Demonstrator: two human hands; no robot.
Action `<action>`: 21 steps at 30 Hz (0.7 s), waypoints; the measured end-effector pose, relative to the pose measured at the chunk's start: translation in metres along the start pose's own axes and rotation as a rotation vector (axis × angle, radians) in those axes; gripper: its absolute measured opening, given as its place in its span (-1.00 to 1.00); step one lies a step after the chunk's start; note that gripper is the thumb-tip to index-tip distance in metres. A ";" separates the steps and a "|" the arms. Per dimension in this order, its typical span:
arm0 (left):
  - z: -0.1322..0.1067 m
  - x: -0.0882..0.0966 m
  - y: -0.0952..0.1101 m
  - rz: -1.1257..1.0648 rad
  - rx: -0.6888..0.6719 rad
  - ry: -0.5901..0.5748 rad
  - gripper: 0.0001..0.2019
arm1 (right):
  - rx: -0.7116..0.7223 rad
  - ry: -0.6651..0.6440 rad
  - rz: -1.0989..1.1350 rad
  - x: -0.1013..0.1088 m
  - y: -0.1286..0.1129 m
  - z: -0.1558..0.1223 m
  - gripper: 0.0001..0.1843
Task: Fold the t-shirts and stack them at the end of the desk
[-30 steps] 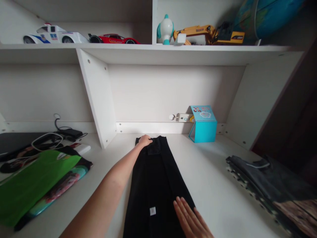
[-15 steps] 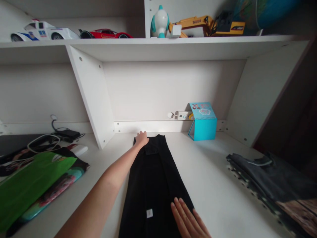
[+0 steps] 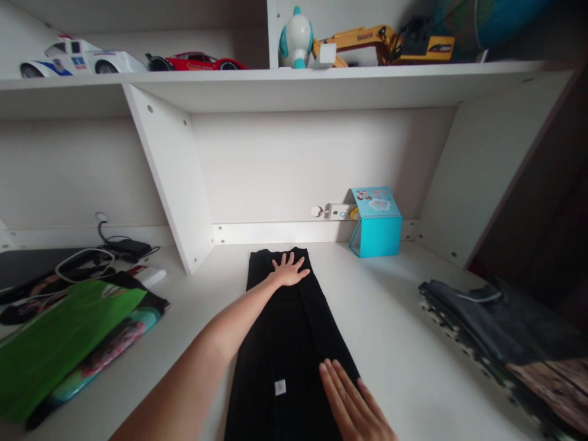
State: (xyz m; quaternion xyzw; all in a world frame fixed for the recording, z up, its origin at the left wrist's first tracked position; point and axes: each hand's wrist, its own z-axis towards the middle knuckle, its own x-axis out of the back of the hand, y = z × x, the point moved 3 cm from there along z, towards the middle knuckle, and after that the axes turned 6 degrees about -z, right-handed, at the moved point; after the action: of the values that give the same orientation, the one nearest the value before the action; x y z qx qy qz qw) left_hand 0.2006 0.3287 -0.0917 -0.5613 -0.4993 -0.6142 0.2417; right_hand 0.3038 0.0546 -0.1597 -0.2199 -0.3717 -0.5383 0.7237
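Note:
A black garment (image 3: 285,334), folded into a long strip, lies flat on the white desk (image 3: 381,343). A small white label (image 3: 280,387) shows on its near part. My left hand (image 3: 289,271) rests on the garment's far end with its fingers spread, palm down. Lower down, my right hand (image 3: 351,398) lies flat along the garment's right edge, fingers stretched out side by side. Neither hand grips anything. The garment's nearest end runs out of the bottom of the view.
Folded clothes with a green top (image 3: 68,349) lie at left, beside cables and a black adapter (image 3: 131,247). A grey folded garment (image 3: 487,312) sits at right. A blue desk calendar (image 3: 379,236) stands at the back. Toys such as a yellow excavator (image 3: 367,40) occupy the shelf above.
My left hand has moved right from the garment's far left corner and opened, its fingers now spread on the cloth. My right hand has stayed nearly in place.

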 end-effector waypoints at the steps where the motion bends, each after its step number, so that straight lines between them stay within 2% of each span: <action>1: -0.014 0.003 0.009 -0.005 -0.043 -0.011 -0.31 | 0.020 -0.012 0.003 0.002 0.002 0.001 -0.34; 4: -0.079 0.013 0.033 -0.030 -0.229 -0.081 -0.30 | 0.182 -0.025 -0.014 0.014 0.006 0.008 -0.18; 7: -0.168 0.022 0.041 -0.010 -0.366 -0.127 -0.30 | 0.309 -0.045 -0.046 0.032 0.012 0.018 -0.12; 10: -0.250 0.021 0.031 0.050 -0.481 -0.019 -0.32 | 0.296 -0.061 -0.004 0.042 0.015 0.020 -0.25; 12: -0.286 0.006 0.020 0.112 -0.536 0.085 -0.32 | 0.273 -0.027 0.032 0.041 0.014 0.016 -0.39; 14: -0.303 -0.021 0.006 0.184 -0.549 0.151 -0.34 | 0.250 0.016 0.016 0.038 0.009 0.012 -0.52; 16: -0.304 -0.052 -0.009 0.235 -0.523 0.186 -0.35 | 0.225 0.053 -0.038 0.038 0.002 0.012 -0.61; 19: -0.297 -0.086 -0.023 0.243 -0.498 0.223 -0.34 | 0.124 0.062 -0.112 0.046 -0.007 0.021 -0.54; 21: -0.295 -0.095 -0.026 0.231 -0.513 0.238 -0.26 | 0.027 0.043 -0.146 0.053 -0.010 0.029 -0.49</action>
State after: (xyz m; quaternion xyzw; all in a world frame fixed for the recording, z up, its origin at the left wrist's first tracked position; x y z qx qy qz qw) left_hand 0.0702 0.0531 -0.1508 -0.5810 -0.2290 -0.7502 0.2172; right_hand 0.2935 0.0391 -0.1012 -0.1709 -0.3785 -0.5892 0.6931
